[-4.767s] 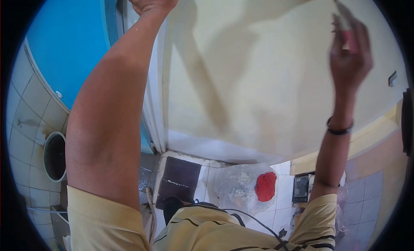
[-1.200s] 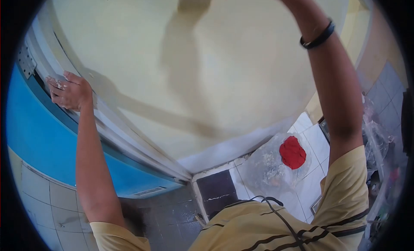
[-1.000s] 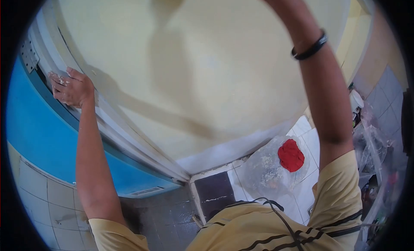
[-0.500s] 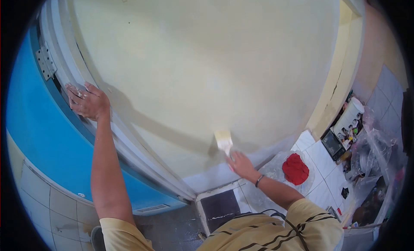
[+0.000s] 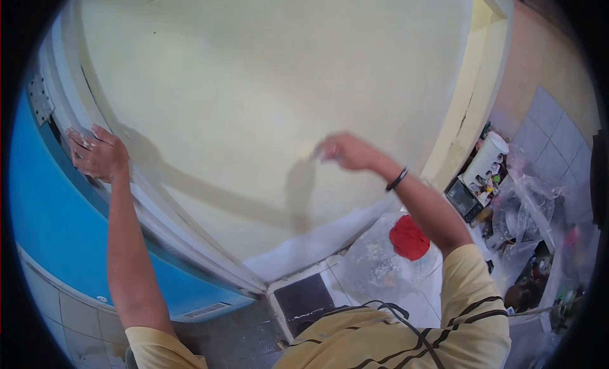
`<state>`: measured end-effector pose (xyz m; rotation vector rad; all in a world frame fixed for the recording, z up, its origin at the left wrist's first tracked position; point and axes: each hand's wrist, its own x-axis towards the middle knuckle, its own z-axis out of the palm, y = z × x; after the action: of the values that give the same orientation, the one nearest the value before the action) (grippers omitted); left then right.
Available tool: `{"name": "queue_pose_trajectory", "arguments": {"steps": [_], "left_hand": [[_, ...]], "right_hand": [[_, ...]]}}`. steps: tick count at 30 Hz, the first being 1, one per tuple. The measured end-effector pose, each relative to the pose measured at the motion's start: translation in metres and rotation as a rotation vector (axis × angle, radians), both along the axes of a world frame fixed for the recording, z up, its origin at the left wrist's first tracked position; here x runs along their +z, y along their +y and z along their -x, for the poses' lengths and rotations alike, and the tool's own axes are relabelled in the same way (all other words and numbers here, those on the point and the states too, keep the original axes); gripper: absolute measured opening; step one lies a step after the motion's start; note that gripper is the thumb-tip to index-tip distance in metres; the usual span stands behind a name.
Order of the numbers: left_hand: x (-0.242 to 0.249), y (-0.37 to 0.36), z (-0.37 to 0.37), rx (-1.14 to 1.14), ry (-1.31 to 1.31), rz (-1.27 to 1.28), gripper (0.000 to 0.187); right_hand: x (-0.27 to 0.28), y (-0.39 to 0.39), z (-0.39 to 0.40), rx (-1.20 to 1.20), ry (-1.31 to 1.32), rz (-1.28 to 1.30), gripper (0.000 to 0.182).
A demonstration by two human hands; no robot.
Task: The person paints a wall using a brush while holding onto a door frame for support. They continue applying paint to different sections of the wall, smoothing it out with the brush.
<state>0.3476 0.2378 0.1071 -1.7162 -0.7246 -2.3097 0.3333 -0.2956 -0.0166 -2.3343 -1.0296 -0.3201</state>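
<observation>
My left hand rests on the white door frame, fingers apart, with white smears on the fingers. Beside that frame runs a blue door with a metal hinge higher up. At the lower middle of the pale yellow wall, my right hand is closed on a paintbrush. Motion smears its fingers, and the brush hardly shows, with a pale patch of its bristles blending into the wall. A dark band circles the right wrist.
Below the right forearm, a red cloth-like bundle lies on clear plastic sheeting over white floor tiles. Clutter with a white holder and plastic bags stands at the right. A dark mat lies by the doorway.
My right hand has moved up the wall with the paintbrush, and the wrist has turned so the brush is mostly hidden. The view has shifted right; my left hand stays on the frame.
</observation>
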Motion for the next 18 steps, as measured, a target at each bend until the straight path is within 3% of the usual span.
{"name": "queue_pose_trajectory", "arguments": {"steps": [2,5,7,10,14,18], "left_hand": [[0.000,0.004,-0.003,-0.005,-0.005,0.012,0.056],[0.001,0.003,-0.003,0.009,-0.003,0.018,0.056],[-0.002,0.002,-0.002,0.012,0.009,0.026,0.057],[0.001,0.000,-0.001,-0.011,-0.002,0.016,0.057],[-0.001,-0.002,0.002,-0.035,0.004,0.007,0.057],[0.000,-0.006,0.005,-0.047,0.026,0.025,0.056]], "right_hand": [[0.078,0.000,0.019,-0.064,-0.043,-0.048,0.029],[0.146,-0.001,0.041,-0.180,-0.193,-0.120,0.025],[0.171,0.003,0.055,-0.203,-0.418,-0.221,0.033],[0.187,0.006,0.051,-0.265,-0.971,-0.332,0.034],[0.151,0.012,0.038,-0.385,-1.143,-0.273,0.051],[0.047,0.012,0.020,-0.377,-0.910,-0.075,0.065]]}}
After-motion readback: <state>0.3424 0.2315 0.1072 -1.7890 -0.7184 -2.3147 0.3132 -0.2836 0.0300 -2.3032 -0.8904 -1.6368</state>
